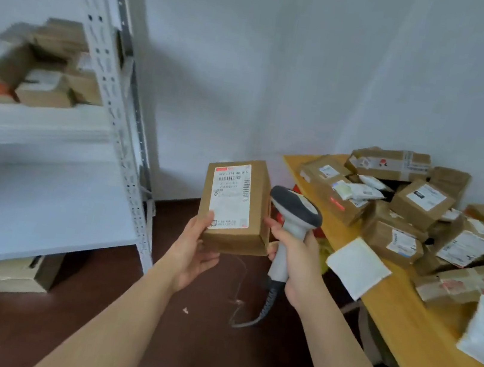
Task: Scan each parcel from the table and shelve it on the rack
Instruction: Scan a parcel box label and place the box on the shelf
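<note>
While left hand (pixel 193 248) grips parcel (pixel 236 204) — right hand (pixel 296 254), scanner (pixel 293 219)

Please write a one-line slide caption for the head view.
Left hand holds a labelled parcel beside the scanner in the right hand.

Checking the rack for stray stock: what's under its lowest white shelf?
A cardboard box sits on the dark floor under the lowest shelf, at its front edge. The shelf covers whatever lies further back.
</note>
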`<state>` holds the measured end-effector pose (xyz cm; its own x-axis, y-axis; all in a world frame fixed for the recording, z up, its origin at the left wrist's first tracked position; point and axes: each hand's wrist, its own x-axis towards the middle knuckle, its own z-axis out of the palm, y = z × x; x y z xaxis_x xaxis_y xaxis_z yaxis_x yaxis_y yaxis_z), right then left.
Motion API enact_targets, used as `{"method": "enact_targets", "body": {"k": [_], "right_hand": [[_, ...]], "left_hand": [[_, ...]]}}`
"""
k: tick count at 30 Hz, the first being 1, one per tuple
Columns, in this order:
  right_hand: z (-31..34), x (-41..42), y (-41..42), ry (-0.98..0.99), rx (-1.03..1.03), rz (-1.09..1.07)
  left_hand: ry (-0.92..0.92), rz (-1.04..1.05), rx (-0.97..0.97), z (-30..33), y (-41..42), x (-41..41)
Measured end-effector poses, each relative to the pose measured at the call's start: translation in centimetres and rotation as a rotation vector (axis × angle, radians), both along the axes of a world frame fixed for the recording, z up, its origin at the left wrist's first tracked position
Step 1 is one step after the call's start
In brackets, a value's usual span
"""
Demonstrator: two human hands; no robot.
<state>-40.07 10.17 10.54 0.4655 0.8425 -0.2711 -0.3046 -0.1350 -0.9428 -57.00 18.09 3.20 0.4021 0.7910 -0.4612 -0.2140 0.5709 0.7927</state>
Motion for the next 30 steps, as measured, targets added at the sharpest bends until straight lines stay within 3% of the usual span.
{"method": "enact_targets", "body": {"k": [9,18,30], "right_hand": [[2.2,-22.0,9.4,-0.004,0.025,0.306],[3.1,-31.7,19.7,-0.112,-0.019,0.436],[8.6,-45.5,37.9,-0.044,0.062,0.601]], "left_hand": [[0.026,0.367,0.048,4.5,4.6,-23.9],[-0.003,0.609,0.033,6.1,12.0,-34.5],[0.072,1.104,0.152,12.9,26.6,-50.4]]}}
